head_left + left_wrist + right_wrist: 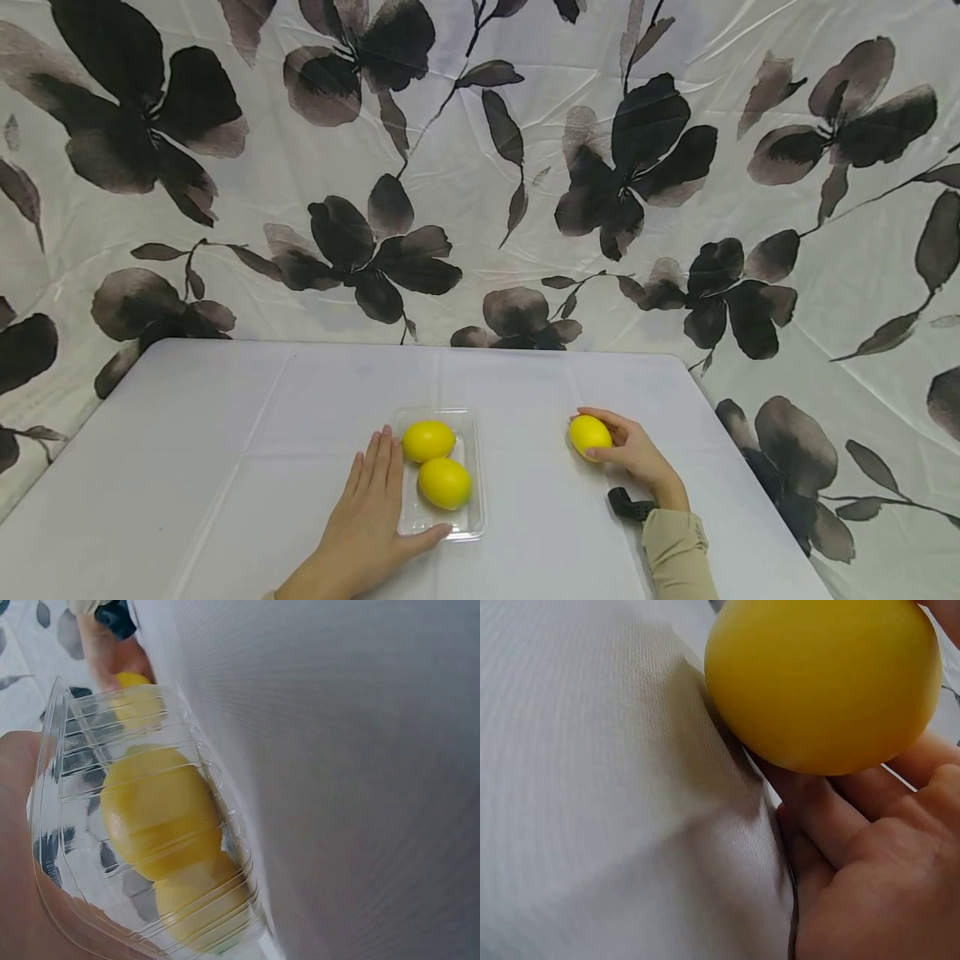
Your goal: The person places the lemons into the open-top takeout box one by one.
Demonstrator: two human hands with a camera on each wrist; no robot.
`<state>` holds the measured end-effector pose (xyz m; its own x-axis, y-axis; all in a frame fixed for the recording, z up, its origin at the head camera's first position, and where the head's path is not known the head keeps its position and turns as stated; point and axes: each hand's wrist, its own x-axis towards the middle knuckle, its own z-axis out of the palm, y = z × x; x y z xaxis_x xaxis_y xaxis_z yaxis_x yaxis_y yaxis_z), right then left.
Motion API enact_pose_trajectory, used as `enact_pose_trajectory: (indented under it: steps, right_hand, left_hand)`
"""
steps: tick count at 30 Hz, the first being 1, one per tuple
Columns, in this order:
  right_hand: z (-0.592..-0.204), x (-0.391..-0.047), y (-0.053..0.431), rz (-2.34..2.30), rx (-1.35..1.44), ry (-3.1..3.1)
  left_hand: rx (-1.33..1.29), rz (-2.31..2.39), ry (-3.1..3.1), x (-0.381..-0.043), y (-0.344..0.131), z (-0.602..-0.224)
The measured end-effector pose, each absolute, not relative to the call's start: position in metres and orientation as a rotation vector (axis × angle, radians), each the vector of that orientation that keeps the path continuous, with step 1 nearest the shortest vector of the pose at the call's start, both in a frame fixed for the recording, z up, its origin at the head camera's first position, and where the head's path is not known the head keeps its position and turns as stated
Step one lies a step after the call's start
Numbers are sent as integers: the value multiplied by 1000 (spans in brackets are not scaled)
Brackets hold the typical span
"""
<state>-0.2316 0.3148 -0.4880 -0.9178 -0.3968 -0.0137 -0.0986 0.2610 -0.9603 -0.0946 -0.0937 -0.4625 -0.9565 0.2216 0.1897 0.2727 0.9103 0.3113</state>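
Note:
A clear plastic tray (470,525) stands on the table with two yellow lemons inside, an upper lemon (429,441) and a lower lemon (445,484) touching it. My left hand (369,510) lies along the tray's left side with fingers straight, its thumb at the near rim. In the left wrist view the ribbed tray wall (82,780) shows the lemons through it. To the right, my right hand (637,454) grips a third lemon (590,437) between thumb and fingers. The right wrist view has this lemon (821,682) close over the white cloth.
A white cloth covers the table (225,467), with fold creases running across it. Behind and beside it hangs a floral curtain (480,167). A black wrist device (628,505) sits at the right wrist by a beige sleeve (677,554).

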Motion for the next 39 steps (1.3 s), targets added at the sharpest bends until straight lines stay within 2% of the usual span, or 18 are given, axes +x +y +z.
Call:
enact_pose_trajectory:
  steps: [7,14,27,39]
  right_hand:
    - [-478,-232,302,-1688,-524,2321]
    - [-458,-232,284,-1714,-716,2279]
    - [-405,-211,213,-1673,-1011,2321]
    - [-394,-185,156,-1682,-1095,2233]
  left_hand:
    - [-392,-494,-2908,-94,-94,-458]
    - [-401,-481,-2891,-92,-94,-453]
    - [-387,-482,-2898,-90,-95,-456]
    - [-354,-510,-2961,-91,-94,-459]
